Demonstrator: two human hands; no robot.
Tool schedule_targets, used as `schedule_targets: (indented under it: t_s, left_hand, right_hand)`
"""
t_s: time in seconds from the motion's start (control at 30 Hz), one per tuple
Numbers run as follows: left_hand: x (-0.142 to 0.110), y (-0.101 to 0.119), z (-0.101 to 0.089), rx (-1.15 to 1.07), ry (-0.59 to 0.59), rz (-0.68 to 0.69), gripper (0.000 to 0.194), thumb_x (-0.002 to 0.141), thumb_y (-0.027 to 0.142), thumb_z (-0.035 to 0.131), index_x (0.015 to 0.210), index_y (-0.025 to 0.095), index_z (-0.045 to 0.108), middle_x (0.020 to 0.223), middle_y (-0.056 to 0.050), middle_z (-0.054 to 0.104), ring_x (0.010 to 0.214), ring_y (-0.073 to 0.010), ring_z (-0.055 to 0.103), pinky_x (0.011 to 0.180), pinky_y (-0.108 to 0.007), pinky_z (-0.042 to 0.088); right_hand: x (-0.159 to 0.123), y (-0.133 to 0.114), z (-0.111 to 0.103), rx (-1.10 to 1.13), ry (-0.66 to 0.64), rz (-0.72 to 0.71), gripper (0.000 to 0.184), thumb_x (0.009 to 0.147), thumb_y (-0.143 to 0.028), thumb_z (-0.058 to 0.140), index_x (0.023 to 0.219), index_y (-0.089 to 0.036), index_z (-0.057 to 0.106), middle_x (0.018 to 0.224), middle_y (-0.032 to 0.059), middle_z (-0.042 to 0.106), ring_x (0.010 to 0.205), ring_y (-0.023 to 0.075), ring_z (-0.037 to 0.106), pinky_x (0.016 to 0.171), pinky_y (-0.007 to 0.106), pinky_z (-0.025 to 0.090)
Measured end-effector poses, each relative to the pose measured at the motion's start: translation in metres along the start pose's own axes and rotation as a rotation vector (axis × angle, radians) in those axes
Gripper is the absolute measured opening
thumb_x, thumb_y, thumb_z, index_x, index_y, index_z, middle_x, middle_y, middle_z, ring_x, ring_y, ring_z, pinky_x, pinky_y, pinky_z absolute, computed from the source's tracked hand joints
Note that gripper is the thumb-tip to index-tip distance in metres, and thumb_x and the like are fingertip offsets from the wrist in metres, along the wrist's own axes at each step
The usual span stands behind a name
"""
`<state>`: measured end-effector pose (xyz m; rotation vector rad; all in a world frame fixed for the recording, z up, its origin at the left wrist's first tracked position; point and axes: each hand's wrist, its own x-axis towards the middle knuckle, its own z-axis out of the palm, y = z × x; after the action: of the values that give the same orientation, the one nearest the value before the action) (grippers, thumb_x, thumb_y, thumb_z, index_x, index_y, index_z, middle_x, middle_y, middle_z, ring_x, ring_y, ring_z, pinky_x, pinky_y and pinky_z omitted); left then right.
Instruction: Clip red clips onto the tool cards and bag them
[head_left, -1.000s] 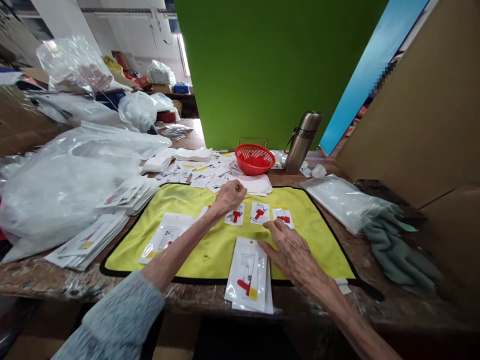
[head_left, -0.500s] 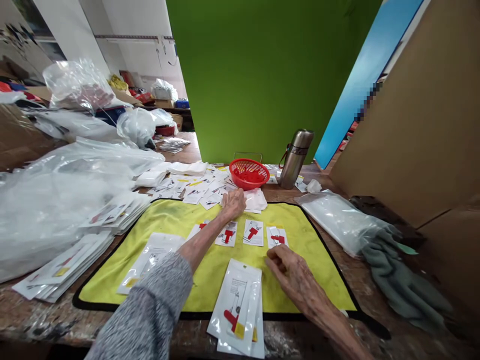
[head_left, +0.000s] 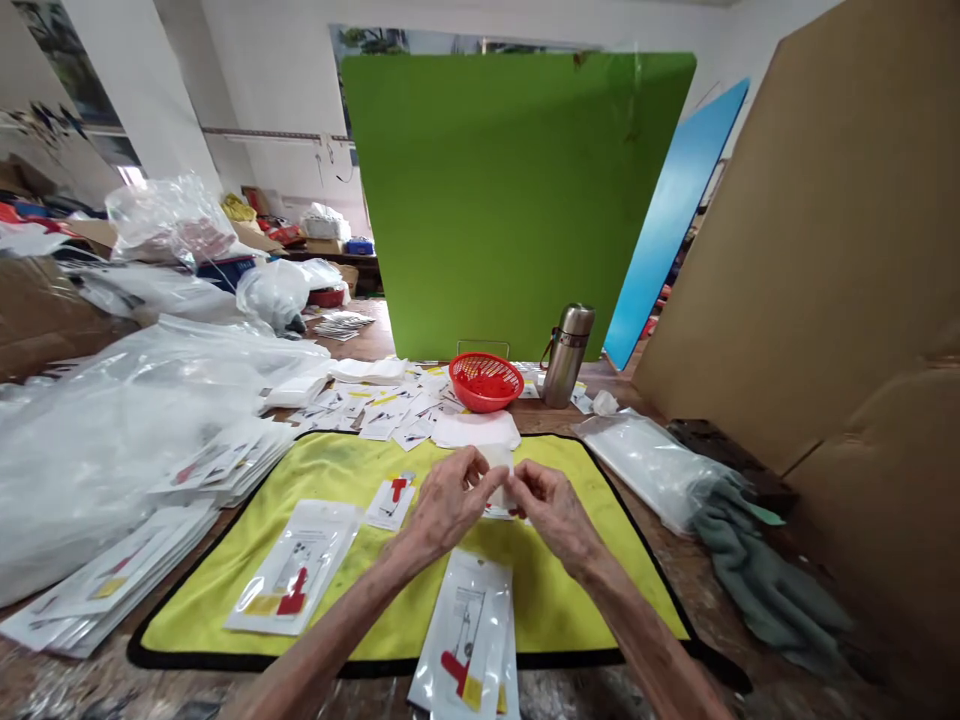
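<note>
Over the middle of the yellow cloth [head_left: 345,465], my left hand [head_left: 450,500] and my right hand [head_left: 553,512] meet with fingertips pinched on a small translucent white plastic bag [head_left: 496,457]. Just beyond lies a stack of similar white bags [head_left: 476,430]. Partly hidden under my hands are printed cards with red pieces. A card with a red T-shaped piece [head_left: 391,500] shows left of my left hand. Nearer me lie a filled white pouch [head_left: 294,570] on the left and overlapping filled pouches [head_left: 469,630] in the centre, with red and yellow parts visible inside.
A red basket [head_left: 486,384] of red pieces stands behind the bags, beside a steel thermos [head_left: 568,357]. Loose printed cards [head_left: 382,412] spread at back left. Pouch stacks [head_left: 120,580] and plastic sheeting [head_left: 150,420] fill the left. A plastic bag bundle [head_left: 645,470] and grey-green cloth [head_left: 757,570] lie right.
My left hand has come back from the stack near the basket with a small bag. My right hand has moved up and inward to meet it. The view has tilted upward.
</note>
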<state>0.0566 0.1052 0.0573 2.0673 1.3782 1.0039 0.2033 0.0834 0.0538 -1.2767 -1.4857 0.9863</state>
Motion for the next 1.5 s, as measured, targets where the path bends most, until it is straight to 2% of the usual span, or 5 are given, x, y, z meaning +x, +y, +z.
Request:
schedule_targets:
  t_s: [0.13, 0.33, 0.63, 1.03, 1.5]
  left_hand:
    - [-0.005, 0.004, -0.005, -0.471, -0.183, -0.128, 0.037, 0.08, 0.051, 0.051, 0.065, 0.017, 0.052, 0.058, 0.001, 0.053, 0.055, -0.0123, 0.049, 0.056, -0.025, 0.038]
    - [-0.014, 0.006, -0.017, -0.619, -0.277, -0.165, 0.033, 0.081, 0.044, 0.048, 0.065, 0.016, 0.054, 0.059, -0.002, 0.061, 0.054, -0.0121, 0.055, 0.057, -0.024, 0.04]
    - [-0.037, 0.022, 0.001, 0.288, -0.05, 0.009, 0.018, 0.083, 0.021, 0.042, 0.066, 0.021, 0.047, 0.06, -0.002, 0.057, 0.059, -0.0158, 0.054, 0.06, -0.027, 0.033]
    - [-0.033, 0.02, 0.001, -0.396, -0.108, -0.213, 0.019, 0.076, 0.025, 0.044, 0.057, 0.02, 0.044, 0.053, 0.002, 0.054, 0.047, -0.0131, 0.056, 0.049, -0.024, 0.043]
    - [-0.042, 0.038, -0.001, 0.441, -0.159, -0.228, 0.015, 0.083, 0.023, 0.045, 0.078, 0.019, 0.059, 0.076, -0.009, 0.065, 0.079, -0.0249, 0.061, 0.067, -0.032, 0.035]
  right_hand:
    - [-0.009, -0.013, 0.008, -0.276, -0.014, -0.131, 0.031, 0.083, -0.041, 0.047, 0.062, -0.019, 0.049, 0.058, -0.0018, 0.051, 0.054, 0.0115, 0.042, 0.054, 0.026, 0.032]
    - [-0.012, -0.011, 0.005, -0.027, -0.191, -0.034, 0.04, 0.083, -0.054, 0.049, 0.064, -0.019, 0.047, 0.062, -0.0014, 0.051, 0.059, 0.0124, 0.046, 0.056, 0.025, 0.038]
    - [-0.026, 0.005, 0.016, -0.741, 0.217, -0.434, 0.022, 0.085, -0.015, 0.035, 0.066, -0.022, 0.042, 0.066, 0.0023, 0.052, 0.061, 0.0165, 0.047, 0.057, 0.027, 0.034]
    - [-0.039, 0.0, 0.022, -0.881, 0.218, -0.486, 0.014, 0.083, -0.009, 0.041, 0.081, -0.02, 0.05, 0.078, 0.0058, 0.06, 0.071, 0.0199, 0.056, 0.062, 0.028, 0.039]
    - [-0.038, 0.016, 0.023, -0.881, 0.341, -0.429, 0.018, 0.083, -0.011, 0.034, 0.074, -0.022, 0.046, 0.07, 0.0061, 0.056, 0.065, 0.0206, 0.053, 0.062, 0.031, 0.041]
